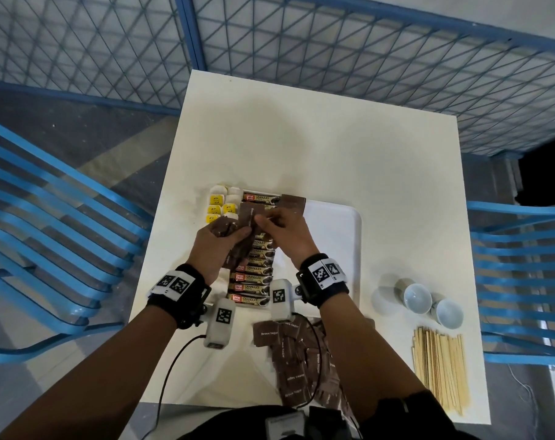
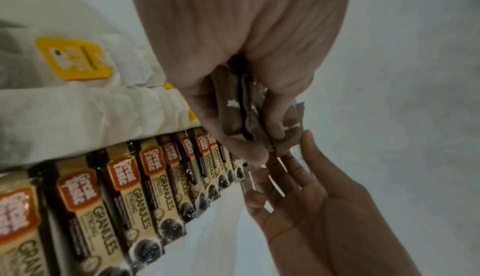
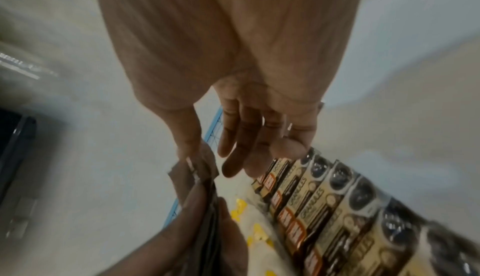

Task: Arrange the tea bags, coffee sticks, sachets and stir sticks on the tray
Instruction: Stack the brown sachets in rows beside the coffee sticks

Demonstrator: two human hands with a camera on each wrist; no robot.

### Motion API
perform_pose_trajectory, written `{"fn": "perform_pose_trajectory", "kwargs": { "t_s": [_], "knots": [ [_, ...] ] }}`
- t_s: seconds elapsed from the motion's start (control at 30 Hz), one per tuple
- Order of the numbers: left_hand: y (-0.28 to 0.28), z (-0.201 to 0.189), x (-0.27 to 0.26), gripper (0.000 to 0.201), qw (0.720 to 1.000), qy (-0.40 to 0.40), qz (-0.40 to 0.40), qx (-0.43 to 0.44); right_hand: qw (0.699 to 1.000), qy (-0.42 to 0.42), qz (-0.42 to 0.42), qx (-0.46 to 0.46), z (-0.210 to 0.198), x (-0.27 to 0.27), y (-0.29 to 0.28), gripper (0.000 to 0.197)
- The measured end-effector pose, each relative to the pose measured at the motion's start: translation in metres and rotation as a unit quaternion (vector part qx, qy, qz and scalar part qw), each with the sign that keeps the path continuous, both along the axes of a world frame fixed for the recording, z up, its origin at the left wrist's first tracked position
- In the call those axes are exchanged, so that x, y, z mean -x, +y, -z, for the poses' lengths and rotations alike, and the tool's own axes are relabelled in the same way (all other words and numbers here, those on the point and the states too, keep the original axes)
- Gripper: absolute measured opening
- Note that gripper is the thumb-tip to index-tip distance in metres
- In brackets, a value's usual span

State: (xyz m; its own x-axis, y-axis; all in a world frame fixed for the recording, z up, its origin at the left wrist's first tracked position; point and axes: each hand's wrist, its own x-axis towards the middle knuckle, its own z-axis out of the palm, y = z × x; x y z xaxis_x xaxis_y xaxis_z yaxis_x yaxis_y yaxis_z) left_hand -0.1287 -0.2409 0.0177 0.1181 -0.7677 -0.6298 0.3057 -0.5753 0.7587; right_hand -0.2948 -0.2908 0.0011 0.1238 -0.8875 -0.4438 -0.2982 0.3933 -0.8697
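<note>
Over the tray [image 1: 349,223], the left hand [image 1: 220,241] clasps a bunch of brown sachets [image 2: 244,114]; the right hand [image 1: 282,230] pinches one from it, other fingers loose. Light, limp paper, likely slippery: best pinched by an edge. More sachets [image 1: 298,360] lie on the desk [image 1: 333,147].

Brown sachets [image 1: 297,360], seemingly yellow-tagged tea bags [image 1: 220,206]

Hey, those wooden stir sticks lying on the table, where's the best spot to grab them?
Probably around the middle of the stir sticks, from above. They lie flat and parallel in a loose bundle, ends toward and away from the person, so fingers closing across the bundle mid-length should gather them evenly.
</note>
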Motion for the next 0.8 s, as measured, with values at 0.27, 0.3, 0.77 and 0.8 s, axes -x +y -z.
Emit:
{"fn": "perform_pose_trajectory", "kwargs": {
  "t_s": [0.27,0.3,0.77,0.8],
  "knots": [
    [-0.003,-0.006,-0.002,0.042,1.000,-0.010,0.014,0.008,0.994,0.047,-0.073,0.073,-0.017,0.006,0.003,0.010],
    [-0.003,-0.007,-0.002,0.036,0.999,-0.024,0.022,0.014,0.990,0.062,-0.095,0.082,-0.020,0.007,0.003,0.012],
    [-0.008,-0.012,0.004,0.017,1.000,0.009,-0.003,-0.002,0.996,0.081,-0.008,0.042,-0.011,0.012,0.003,0.014],
    [-0.007,-0.011,0.004,0.016,1.000,0.007,0.003,-0.005,0.995,0.084,0.002,0.048,-0.012,0.014,0.003,0.013]
  ]
}}
